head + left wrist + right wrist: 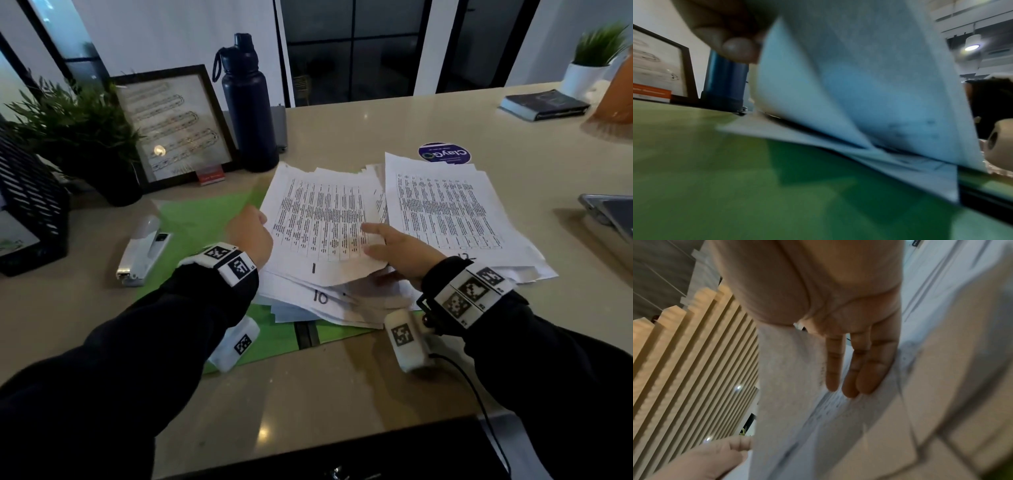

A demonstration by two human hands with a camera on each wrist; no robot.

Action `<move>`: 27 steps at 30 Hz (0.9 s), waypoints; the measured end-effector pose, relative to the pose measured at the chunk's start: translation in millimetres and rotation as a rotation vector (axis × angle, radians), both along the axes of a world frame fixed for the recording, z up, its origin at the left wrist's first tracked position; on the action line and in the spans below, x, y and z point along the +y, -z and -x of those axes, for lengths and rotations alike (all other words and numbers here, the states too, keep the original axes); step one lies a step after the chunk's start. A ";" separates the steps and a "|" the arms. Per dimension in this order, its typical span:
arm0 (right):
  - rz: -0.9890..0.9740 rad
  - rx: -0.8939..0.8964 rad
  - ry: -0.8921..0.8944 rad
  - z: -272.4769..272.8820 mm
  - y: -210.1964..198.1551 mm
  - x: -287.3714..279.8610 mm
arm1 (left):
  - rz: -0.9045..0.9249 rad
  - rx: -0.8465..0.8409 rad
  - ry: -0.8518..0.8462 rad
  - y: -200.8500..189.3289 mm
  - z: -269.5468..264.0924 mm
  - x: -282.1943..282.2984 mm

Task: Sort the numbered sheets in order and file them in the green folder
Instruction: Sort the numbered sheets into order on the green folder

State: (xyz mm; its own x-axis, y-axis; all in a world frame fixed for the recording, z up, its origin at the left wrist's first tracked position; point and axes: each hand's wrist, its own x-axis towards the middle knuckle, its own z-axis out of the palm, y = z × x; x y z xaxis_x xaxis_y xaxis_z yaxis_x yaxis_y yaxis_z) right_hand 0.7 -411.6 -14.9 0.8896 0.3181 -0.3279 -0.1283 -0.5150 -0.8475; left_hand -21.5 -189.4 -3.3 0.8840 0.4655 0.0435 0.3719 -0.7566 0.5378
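Observation:
The green folder (pixel 191 219) lies open on the table under a loose heap of printed sheets. The top sheet, marked 1 (pixel 322 219), is lifted and bowed between both hands. My left hand (pixel 251 233) grips its left edge; a fingertip (pixel 737 48) shows there against the raised sheet (pixel 859 81). My right hand (pixel 394 251) pinches its right edge, thumb on top. Its straight fingers (pixel 851 369) lie underneath on the lower papers. A sheet marked 10 (pixel 320 297) lies just below. A sheet marked 12 (pixel 445 212) tops the pile on the right.
A white stapler (pixel 144 253) lies left of the folder. Behind stand a dark bottle (pixel 248 106), a picture frame (pixel 174 126), a plant (pixel 75 130) and a black mesh tray (pixel 30 205). A round sticker (pixel 444 154), a book (pixel 544 104) and a grey device (pixel 609 212) lie to the right.

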 end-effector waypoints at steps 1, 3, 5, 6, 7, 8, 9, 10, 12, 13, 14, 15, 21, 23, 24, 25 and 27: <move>-0.072 0.029 0.013 0.9 0.4 -0.7 | -0.089 0.102 0.036 -0.5 0.3 0.0; -0.165 0.059 0.054 0.7 3.9 -2.0 | -0.355 0.309 0.129 -0.4 3.3 -3.4; -0.267 0.099 0.108 2.9 4.4 -1.9 | -0.560 0.383 0.270 5.8 7.0 -12.2; -0.331 0.133 0.135 3.9 3.5 -1.8 | -0.581 0.367 0.385 10.5 9.0 -17.8; -0.389 0.159 0.146 3.9 3.7 -2.0 | -0.546 0.349 0.519 10.3 13.0 -24.5; -0.419 0.172 0.137 4.3 3.2 -1.9 | -0.455 0.348 0.639 10.8 15.2 -29.1; -0.434 0.175 0.114 4.8 2.9 -2.2 | -0.322 0.366 0.728 9.6 16.5 -31.2; -0.447 0.173 0.094 5.0 2.5 -3.1 | -0.204 0.373 0.787 9.3 15.9 -31.5; -0.484 0.162 0.082 3.8 1.8 -4.7 | -0.140 0.325 0.781 11.2 13.3 -27.0; -0.485 0.151 0.082 3.3 1.4 -5.1 | -0.178 0.286 0.729 11.1 12.3 -24.6; -0.458 0.134 0.087 2.7 1.1 -5.5 | -0.212 0.216 0.651 11.7 10.2 -23.5; -0.412 0.105 0.094 1.7 0.5 -5.1 | -0.234 0.114 0.563 9.8 9.3 -23.3; -0.181 0.085 0.287 0.9 -0.6 -9.6 | -0.169 -0.210 0.336 -3.8 10.7 -18.6; -0.182 0.165 0.294 2.7 -3.9 -11.2 | -0.151 -0.251 0.381 -4.4 13.2 -18.7; -0.194 0.200 0.296 4.1 -5.7 -10.9 | -0.132 -0.271 0.408 -4.4 14.7 -20.2; -0.208 0.229 0.297 5.0 -6.4 -10.2 | -0.103 -0.282 0.424 -5.0 15.5 -21.6; -0.206 0.271 0.302 6.1 -4.2 -8.3 | -0.079 -0.285 0.429 -5.7 15.2 -24.7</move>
State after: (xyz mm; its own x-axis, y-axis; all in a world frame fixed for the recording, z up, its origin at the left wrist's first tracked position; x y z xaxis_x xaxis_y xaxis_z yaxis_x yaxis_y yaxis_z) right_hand -5.4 -419.9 -10.7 0.8435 0.1402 -0.5186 -0.4780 -0.2443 -0.8437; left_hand -36.7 -214.1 2.4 0.9424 0.0494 0.3309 -0.1336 -0.8513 0.5075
